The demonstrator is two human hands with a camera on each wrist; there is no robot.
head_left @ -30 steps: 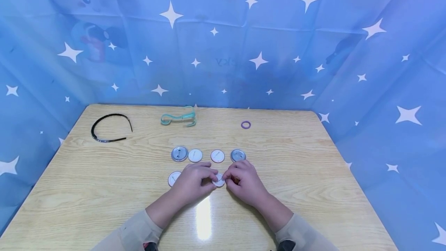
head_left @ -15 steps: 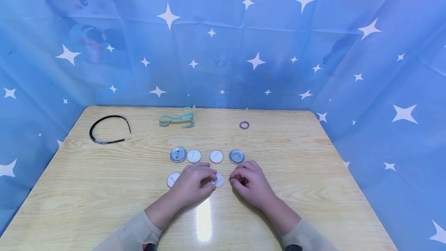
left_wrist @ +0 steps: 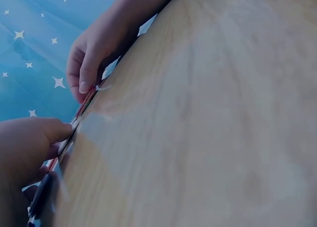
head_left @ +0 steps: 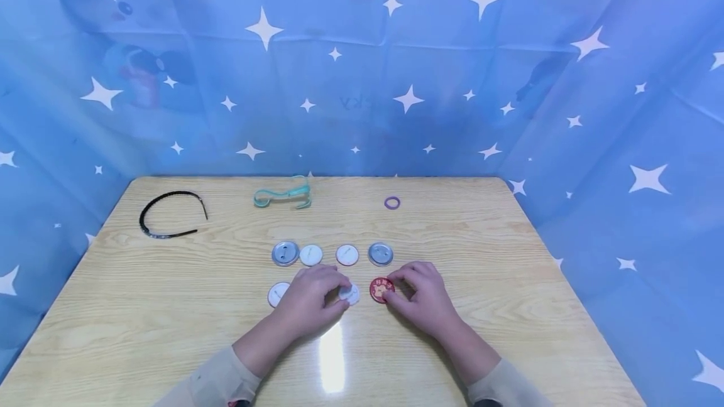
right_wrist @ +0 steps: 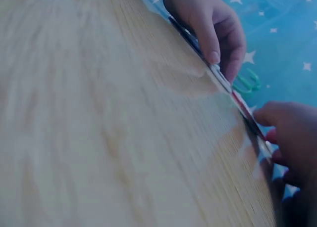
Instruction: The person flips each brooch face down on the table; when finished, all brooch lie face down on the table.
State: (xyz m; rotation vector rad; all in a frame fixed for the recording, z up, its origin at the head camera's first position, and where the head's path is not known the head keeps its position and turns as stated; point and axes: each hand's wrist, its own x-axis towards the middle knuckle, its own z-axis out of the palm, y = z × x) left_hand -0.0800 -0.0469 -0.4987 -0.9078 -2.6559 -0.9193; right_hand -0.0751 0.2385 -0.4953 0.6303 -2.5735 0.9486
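In the head view my left hand pinches a pin badge between thumb and index finger, its white back facing up. To the right, my right hand holds a red pin badge by its right edge, with yellow print on the upturned face. The thumb overlaps the red badge's lower right part. Both badges lie low at the tabletop, side by side with a small gap. From the right wrist view, the left hand and right hand appear at neighbouring thin badge edges.
Behind the hands runs a row of two silver-backed badges and two white-backed badges. Another white-backed badge lies left of the left hand. Farther back are a black headband, a turquoise strap-like item and a purple ring.
My right hand has drawn away to the right from the white-backed badge, and the red badge's printed face has come into view under its fingers. The left hand stays at its badge.
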